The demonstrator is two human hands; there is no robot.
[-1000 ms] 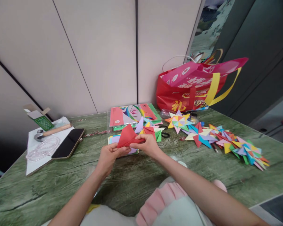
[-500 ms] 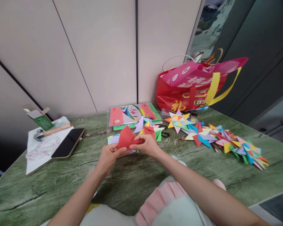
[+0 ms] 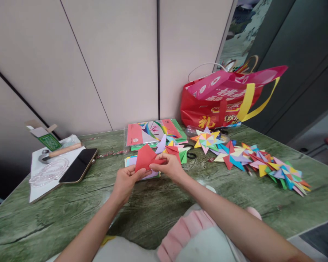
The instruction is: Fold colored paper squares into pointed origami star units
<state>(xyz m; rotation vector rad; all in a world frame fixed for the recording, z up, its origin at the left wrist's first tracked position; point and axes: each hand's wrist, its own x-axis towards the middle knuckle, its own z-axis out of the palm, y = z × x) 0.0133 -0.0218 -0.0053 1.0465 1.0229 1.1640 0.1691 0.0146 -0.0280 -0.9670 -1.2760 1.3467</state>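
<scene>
Between my two hands is a partly folded sheet of red origami paper (image 3: 145, 158), held above the table. My left hand (image 3: 127, 179) pinches its lower left edge between thumb and fingers. At the right end, my right hand (image 3: 170, 167) grips a narrow folded part of the same sheet. Behind and below it lies a stack of coloured paper (image 3: 131, 161), partly hidden by the red sheet and my hands. Just beyond my right hand sits a multicoloured folded paper piece (image 3: 183, 154), with the black handles of scissors (image 3: 191, 155) beside it.
Several folded paper stars (image 3: 229, 155) spread to the right. A paper pack (image 3: 153, 131) lies against the wall, near a red bag (image 3: 221, 102). At left are a phone (image 3: 78, 166), a hammer (image 3: 60, 152), clear beads (image 3: 50, 172) and a small green box (image 3: 47, 140).
The red paper has tilted slightly and shifted a little to the left in my hands. Both hands keep their hold, and the things on the table stay where they were.
</scene>
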